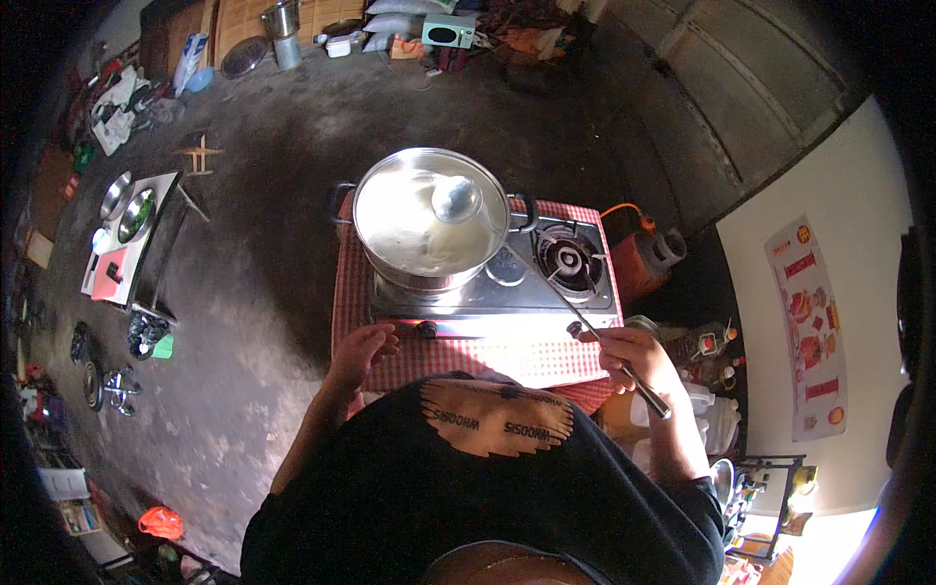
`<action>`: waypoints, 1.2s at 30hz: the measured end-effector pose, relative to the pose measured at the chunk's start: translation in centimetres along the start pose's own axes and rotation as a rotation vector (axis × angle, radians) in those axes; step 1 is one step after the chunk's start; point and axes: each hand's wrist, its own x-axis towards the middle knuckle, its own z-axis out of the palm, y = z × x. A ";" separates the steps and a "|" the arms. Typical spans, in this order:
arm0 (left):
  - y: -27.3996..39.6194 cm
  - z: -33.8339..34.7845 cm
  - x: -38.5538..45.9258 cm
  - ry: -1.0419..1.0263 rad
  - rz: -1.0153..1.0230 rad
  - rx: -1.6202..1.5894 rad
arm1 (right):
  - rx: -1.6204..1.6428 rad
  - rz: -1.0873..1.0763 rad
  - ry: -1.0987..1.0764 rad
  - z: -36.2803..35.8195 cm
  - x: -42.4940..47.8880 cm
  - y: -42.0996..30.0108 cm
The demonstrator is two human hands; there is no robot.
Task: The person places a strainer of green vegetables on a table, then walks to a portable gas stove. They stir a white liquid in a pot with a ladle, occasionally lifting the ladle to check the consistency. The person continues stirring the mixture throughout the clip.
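My right hand (632,355) is closed on the handle of a long metal ladle (559,292). The ladle's shaft slants up to the rim of a large steel pot (431,281), where its round bowl lies over pale, shiny liquid (398,227). The pot stands on the left side of a two-burner gas stove (482,300); the right burner (569,259) is bare. My left hand (363,351), its fingers curled, is near the stove's front left edge, beside a black knob (427,330). Whether it touches anything is unclear.
A red-and-white checked cloth (431,364) lies under the stove. An orange gas cylinder (640,259) with a hose stands to the right, near plastic jugs (720,424) and bottles. On the left, a low table (139,270) bears metal bowls and a pink board.
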 end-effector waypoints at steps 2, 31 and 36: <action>0.1 -0.1 0.3 -0.019 0.004 0.028 | 0.045 -0.014 -0.084 -0.4 1.2 0.8; 0.2 -1.1 -2.4 0.139 0.017 -0.028 | -0.260 0.018 -0.028 1.5 6.6 0.3; -2.1 -1.9 -1.7 0.158 0.041 -0.015 | -0.400 -0.029 0.092 0.8 5.0 1.8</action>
